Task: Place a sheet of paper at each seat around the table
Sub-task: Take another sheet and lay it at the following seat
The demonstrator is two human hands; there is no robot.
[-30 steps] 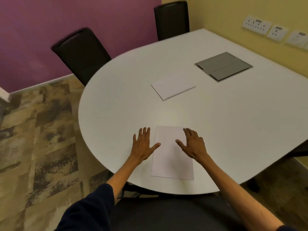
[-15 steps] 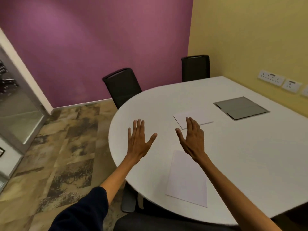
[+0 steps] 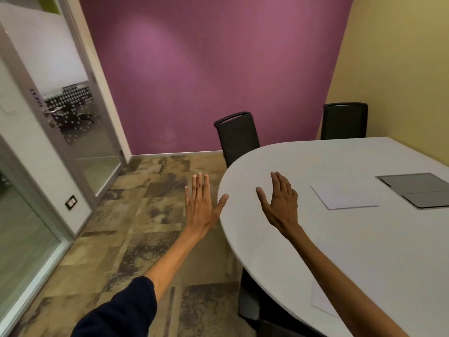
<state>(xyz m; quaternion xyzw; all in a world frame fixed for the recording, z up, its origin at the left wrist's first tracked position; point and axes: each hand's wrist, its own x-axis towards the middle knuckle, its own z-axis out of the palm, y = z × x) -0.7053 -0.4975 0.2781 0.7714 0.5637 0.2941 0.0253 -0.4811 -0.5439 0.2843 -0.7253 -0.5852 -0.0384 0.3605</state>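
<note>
Both hands raised, fingers spread and empty: the left hand (image 3: 200,205) off the table's (image 3: 364,251) edge, the right hand (image 3: 281,203) over it; one sheet (image 3: 343,197) beyond, another sheet (image 3: 320,301) under the forearm.

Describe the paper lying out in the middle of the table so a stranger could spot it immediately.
Start at the big white table with the rounded end. Beside its grey inset panel lies a sheet of paper, flat and untouched. Unlike the other sheet at the near edge, no arm covers it.
</note>
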